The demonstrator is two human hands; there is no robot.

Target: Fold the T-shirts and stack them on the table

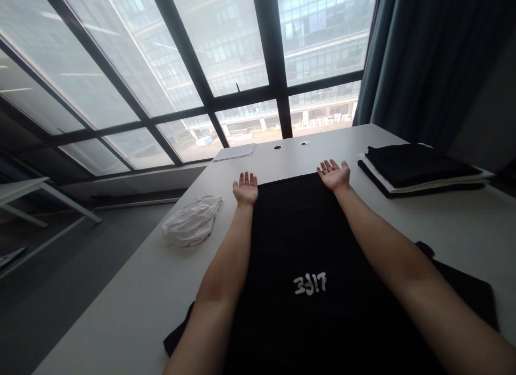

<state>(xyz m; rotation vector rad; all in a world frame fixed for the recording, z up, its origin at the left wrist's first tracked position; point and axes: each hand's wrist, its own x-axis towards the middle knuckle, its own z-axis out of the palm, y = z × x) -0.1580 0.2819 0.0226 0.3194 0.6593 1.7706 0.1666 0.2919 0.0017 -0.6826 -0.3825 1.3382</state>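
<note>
A black T-shirt point(298, 230) lies spread on the white table in front of me, its far hem running straight between my hands. White lettering point(310, 284) on it appears upside down from here. Parts that look like sleeves stick out at the lower left and right. My left hand point(245, 189) rests palm up at the far left corner of the hem, fingers stretched out. At the far right corner, my right hand point(334, 175) is also palm up with its fingers spread. Neither hand grips the cloth. My forearms lie along both sides of the shirt and partly cover its edges.
To the left is a crumpled white cloth bundle point(192, 220). A stack of folded black and white garments point(421, 168) sits at the right. Papers point(234, 152) lie at the back of the white table point(133, 305), beneath large windows. A dark curtain point(407, 68) hangs back right.
</note>
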